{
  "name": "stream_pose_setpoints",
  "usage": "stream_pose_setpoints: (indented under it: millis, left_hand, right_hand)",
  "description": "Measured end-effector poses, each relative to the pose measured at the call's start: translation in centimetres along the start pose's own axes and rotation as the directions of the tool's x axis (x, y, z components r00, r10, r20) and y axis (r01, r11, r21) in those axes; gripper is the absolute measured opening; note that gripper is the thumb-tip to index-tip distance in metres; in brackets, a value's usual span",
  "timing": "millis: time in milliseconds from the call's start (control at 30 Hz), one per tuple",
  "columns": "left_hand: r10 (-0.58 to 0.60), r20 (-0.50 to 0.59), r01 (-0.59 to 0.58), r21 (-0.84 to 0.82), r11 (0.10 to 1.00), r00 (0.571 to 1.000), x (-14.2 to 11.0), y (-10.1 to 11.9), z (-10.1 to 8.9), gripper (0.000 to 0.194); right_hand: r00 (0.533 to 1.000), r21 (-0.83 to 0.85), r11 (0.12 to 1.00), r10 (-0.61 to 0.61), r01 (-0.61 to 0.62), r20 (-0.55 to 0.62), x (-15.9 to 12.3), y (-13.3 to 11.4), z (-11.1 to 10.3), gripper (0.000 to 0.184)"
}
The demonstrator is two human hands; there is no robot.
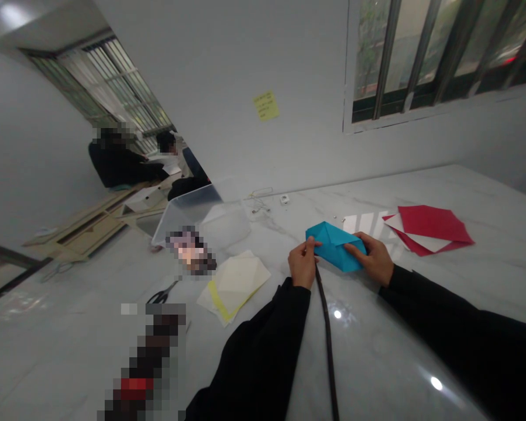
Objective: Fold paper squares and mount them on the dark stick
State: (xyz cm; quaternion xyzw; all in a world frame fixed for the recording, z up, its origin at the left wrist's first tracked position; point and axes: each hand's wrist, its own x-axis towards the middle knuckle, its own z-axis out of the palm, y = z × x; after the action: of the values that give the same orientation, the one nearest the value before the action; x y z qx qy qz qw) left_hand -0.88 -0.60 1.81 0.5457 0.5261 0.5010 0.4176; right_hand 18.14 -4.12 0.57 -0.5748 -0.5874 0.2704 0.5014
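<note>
A folded blue paper [335, 245] lies on the white marble table [420, 327] in front of me. My left hand [302, 264] pinches its left corner, fingers closed on the paper. My right hand [374, 257] presses on its right side, fingers curled over the edge. Both arms are in black sleeves. A dark cord [328, 345] runs from below my left hand toward the camera.
A folded red and white paper [429, 228] lies to the right. Yellow and cream folded paper [234, 283] and scissors [162, 294] lie to the left, behind them a clear plastic box [201, 216]. Two people sit at the far left by a window.
</note>
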Motion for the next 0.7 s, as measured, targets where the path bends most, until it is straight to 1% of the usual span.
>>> stream_pose_setpoints:
  millis: [33,100,167,200,233,333,400,467,533,600,700]
  left_hand:
    - [0.006,-0.003,-0.006,0.02,1.0,1.0,-0.1,0.1,-0.1,0.046]
    - [0.019,-0.012,-0.018,0.056,0.998,1.0,-0.2,0.4,-0.2,0.046]
    - [0.006,-0.019,-0.005,0.07,0.998,1.0,-0.2,0.6,-0.3,0.043]
    - [-0.007,-0.014,0.008,0.062,0.998,1.0,-0.1,0.7,-0.3,0.04]
    - [-0.016,-0.007,0.017,0.049,0.999,1.0,0.0,0.7,-0.3,0.035]
    - [-0.02,0.02,0.02,0.0,1.0,1.0,0.3,0.6,-0.4,0.026]
    - [-0.035,0.041,0.037,-0.048,0.998,0.999,0.4,0.5,-0.5,0.028]
    - [-0.062,0.084,0.072,-0.116,0.991,0.995,0.6,0.5,-0.6,0.036]
    - [-0.07,0.137,0.096,-0.187,0.978,0.988,0.7,0.5,-0.7,0.043]
    - [-0.065,0.176,0.108,-0.246,0.963,0.982,0.8,0.5,-0.8,0.048]
    - [-0.054,0.221,0.116,-0.278,0.953,0.974,1.1,0.2,-1.0,0.053]
  right_hand:
    - [1.0,0.021,1.0,0.01,-0.009,-0.028,0.1,0.1,0.1,0.034]
    - [0.992,0.096,0.995,0.04,-0.029,-0.12,0.2,0.4,0.2,0.037]
    - [0.977,0.182,0.983,0.06,-0.023,-0.204,0.2,0.6,0.3,0.041]
    - [0.974,0.218,0.976,0.058,-0.009,-0.219,0.2,0.7,0.3,0.039]
    - [0.977,0.247,0.969,0.047,0.006,-0.209,0.1,0.7,0.3,0.036]
    - [0.994,0.28,0.959,-0.003,0.034,-0.113,0.0,0.8,0.4,0.027]
    - [0.997,0.247,0.968,-0.036,0.052,-0.069,0.0,1.0,0.4,0.024]
    - [0.998,0.203,0.977,-0.051,0.06,-0.048,0.1,1.3,0.4,0.023]
    - [0.999,0.183,0.983,-0.026,0.032,-0.033,0.4,1.6,0.3,0.028]
    - [1.0,0.195,0.981,0.023,-0.019,-0.019,0.6,1.8,0.2,0.039]
    - [0.997,0.201,0.977,0.07,-0.065,-0.016,0.7,1.8,0.0,0.048]
